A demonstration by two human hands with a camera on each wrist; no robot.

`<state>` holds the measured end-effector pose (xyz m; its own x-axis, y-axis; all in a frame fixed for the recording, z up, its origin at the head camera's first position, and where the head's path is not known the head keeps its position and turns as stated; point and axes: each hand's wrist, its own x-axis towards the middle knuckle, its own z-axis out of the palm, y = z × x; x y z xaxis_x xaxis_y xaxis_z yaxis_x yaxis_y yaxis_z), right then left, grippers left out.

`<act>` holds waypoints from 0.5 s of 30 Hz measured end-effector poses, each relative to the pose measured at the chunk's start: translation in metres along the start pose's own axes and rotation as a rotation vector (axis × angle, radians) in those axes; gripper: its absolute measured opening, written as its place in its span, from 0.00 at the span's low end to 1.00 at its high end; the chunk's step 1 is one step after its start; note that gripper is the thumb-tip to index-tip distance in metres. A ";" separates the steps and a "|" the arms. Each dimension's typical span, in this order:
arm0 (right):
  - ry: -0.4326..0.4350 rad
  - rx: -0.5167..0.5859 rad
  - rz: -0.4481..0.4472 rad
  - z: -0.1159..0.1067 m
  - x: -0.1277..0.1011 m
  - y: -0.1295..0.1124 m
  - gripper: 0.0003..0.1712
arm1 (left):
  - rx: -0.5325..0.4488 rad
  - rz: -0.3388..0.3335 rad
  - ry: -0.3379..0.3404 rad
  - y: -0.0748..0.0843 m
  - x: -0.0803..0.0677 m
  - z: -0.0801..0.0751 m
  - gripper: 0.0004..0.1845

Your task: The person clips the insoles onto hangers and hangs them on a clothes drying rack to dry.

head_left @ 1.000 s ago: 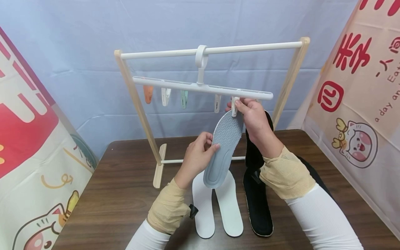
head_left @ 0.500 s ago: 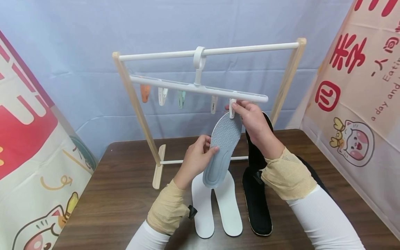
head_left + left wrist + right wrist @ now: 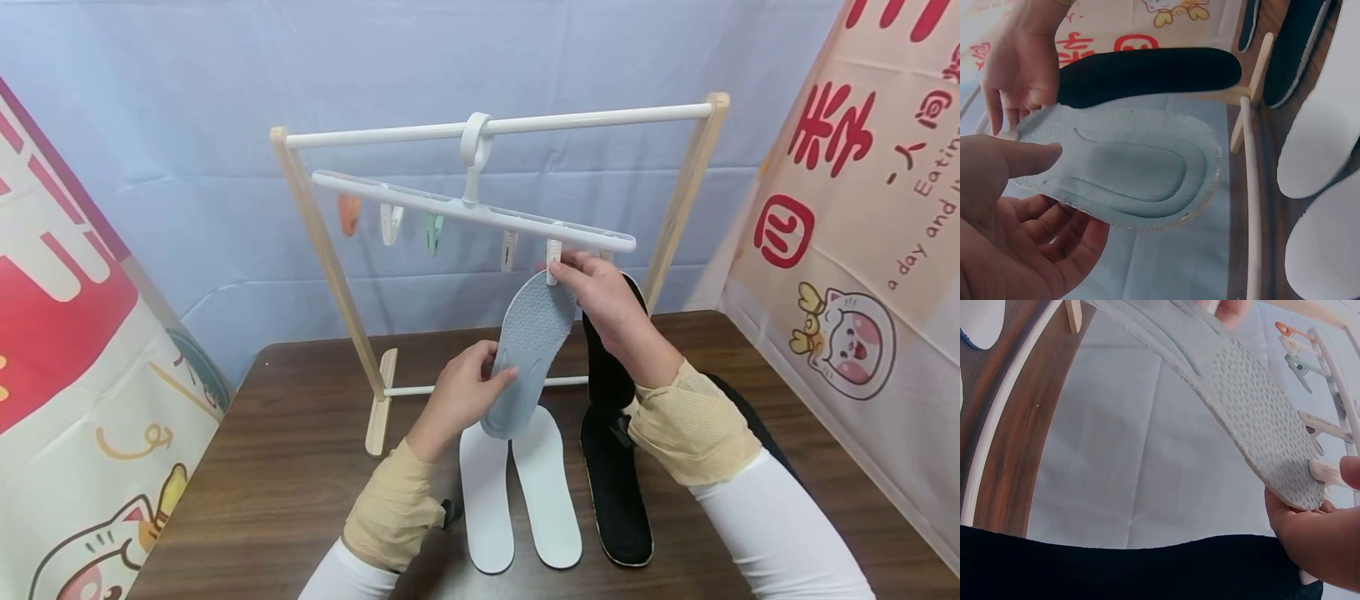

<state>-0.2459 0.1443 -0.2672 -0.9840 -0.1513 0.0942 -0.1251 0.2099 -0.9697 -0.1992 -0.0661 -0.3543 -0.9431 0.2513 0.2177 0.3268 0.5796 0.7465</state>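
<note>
A grey insole [image 3: 528, 346] slants below the white clip hanger [image 3: 480, 208], its textured toe at a white clothespin [image 3: 553, 261]. My left hand [image 3: 461, 392] pinches the insole's edge, thumb on its face and fingers behind, as the left wrist view shows. At the toe, my right hand [image 3: 611, 304] holds the clothespin with the thumb at its side; some fingers are behind the insole [image 3: 1254, 419]. Behind that hand hangs a black insole [image 3: 1147, 76] at the hanger's right end. The hanger tilts down to the right.
The hanger hooks over a wooden rack [image 3: 330, 267] with a white top rod [image 3: 600, 119]. Orange [image 3: 348, 215], white and green clothespins hang at left. Two white insoles [image 3: 486, 508] and a black insole [image 3: 622, 500] lie on the brown table [image 3: 300, 467]; another dark piece lies at right.
The hanger's right end has dipped and its left end risen. The grey insole's lower end has lifted slightly and tipped away. Both hands keep their hold.
</note>
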 end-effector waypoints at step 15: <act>-0.024 -0.084 0.043 0.003 0.000 0.008 0.33 | 0.065 -0.036 -0.050 -0.026 -0.011 -0.001 0.19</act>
<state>-0.2469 0.1432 -0.2757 -0.9855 -0.1633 0.0462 -0.0937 0.2968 -0.9503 -0.1972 -0.0844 -0.3752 -0.9506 0.2670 0.1584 0.2975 0.6378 0.7104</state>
